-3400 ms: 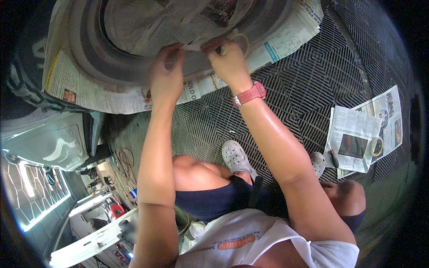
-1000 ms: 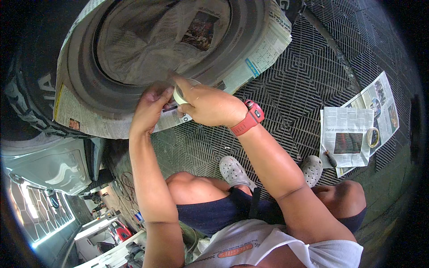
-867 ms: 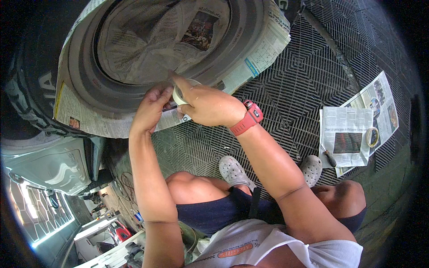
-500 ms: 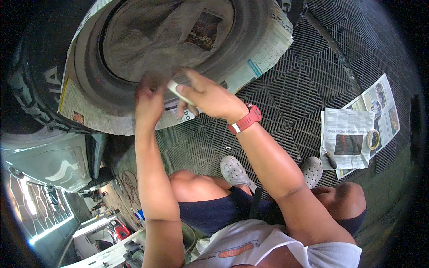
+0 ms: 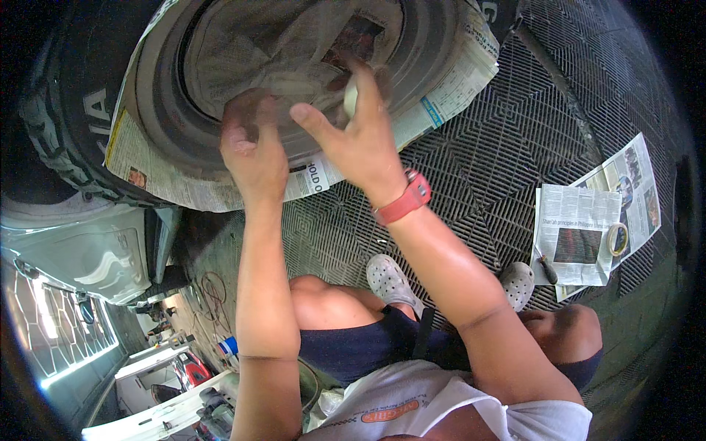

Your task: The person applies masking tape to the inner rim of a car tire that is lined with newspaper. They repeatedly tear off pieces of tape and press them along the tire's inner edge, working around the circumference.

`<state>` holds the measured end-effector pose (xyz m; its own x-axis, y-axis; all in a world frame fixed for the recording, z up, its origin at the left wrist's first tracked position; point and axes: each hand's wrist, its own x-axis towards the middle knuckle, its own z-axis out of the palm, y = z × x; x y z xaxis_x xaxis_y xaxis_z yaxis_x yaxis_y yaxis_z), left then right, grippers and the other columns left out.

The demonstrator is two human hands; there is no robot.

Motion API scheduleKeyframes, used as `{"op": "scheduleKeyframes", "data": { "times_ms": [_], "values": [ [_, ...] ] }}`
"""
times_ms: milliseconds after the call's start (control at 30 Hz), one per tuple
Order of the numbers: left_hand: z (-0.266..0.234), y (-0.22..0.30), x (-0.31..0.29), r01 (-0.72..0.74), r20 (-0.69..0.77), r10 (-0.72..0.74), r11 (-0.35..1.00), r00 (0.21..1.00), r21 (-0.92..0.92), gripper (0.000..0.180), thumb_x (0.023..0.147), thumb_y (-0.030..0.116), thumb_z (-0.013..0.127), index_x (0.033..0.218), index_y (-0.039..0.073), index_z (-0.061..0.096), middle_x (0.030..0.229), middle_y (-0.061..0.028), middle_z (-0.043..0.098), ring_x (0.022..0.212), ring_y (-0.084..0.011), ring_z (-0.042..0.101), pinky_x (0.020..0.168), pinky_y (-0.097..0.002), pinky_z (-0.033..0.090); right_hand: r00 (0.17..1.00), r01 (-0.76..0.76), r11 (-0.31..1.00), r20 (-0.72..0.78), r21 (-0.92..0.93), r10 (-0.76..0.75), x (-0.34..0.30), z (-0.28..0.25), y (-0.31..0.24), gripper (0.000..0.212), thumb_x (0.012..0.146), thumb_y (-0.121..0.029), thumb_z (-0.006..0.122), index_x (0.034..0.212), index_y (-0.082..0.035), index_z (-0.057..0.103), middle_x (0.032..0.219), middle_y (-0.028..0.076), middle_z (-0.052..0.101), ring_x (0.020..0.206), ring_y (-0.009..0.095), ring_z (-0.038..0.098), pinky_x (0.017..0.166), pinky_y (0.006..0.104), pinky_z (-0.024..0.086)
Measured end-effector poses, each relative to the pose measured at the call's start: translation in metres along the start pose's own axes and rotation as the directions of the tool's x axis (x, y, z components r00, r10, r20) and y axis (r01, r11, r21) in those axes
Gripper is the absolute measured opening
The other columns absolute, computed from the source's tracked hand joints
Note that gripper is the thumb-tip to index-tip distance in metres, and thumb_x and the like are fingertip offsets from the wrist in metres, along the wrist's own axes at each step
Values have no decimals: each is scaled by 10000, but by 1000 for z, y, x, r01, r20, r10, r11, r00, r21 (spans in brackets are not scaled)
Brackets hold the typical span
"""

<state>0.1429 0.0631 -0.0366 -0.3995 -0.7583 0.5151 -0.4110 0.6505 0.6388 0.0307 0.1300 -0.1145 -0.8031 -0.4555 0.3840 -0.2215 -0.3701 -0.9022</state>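
From where I'm standing, the two hands have just parted: half a second ago they were close together at the wheel's lower edge, now there is a clear gap. The bare right hand [image 5: 357,151], red wristwatch [image 5: 406,197] on its wrist, has gone up and right, top centre of the frame, thumb spread wide from the forefinger. A pale, narrow, ring-shaped roll of tape [image 5: 351,97] sits against its fingers, over the lower right of the grey round wheel rim [image 5: 163,95]; blur hides how firmly it's gripped. The bare left hand [image 5: 257,151] is at the rim's lower left stretch, fingers curled and blurred; can't tell if it pinches anything. My read: the roll is being drawn away from the left hand, but no tape strip shows clearly between them. Printed newspaper [image 5: 463,88] skirts the rim, inside the black rubber tyre [image 5: 70,81], upper left. Not moved: right side of frame, loose newspaper sheets [image 5: 577,206] on the black ribbed floor mat [image 5: 478,158], with a second, yellowish tape roll [image 5: 617,239] and a dark-handled tool [image 5: 547,270] on top.
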Motion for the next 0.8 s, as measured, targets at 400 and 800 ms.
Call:
{"op": "scheduleKeyframes", "data": {
  "times_ms": [400,800],
  "values": [
    [1,27,32,-338,54,368,771,928,540,257,911,190,773,1132,69,725,1080,-126,712,990,-311,682,915,-407,525,977,-55,978,-211,-202,12,45,-22,-4,197,892,-170,770,984,2,755,884,162,733,831,304,691,787,383,529],
    [15,1,89,-354,37,438,671,898,652,186,877,231,754,1011,103,772,984,-126,742,928,-335,721,840,-441,567,962,235,962,-107,-140,-251,72,14,-6,268,816,-298,861,963,-92,773,920,147,723,874,372,646,793,464,511]
  ]
}}
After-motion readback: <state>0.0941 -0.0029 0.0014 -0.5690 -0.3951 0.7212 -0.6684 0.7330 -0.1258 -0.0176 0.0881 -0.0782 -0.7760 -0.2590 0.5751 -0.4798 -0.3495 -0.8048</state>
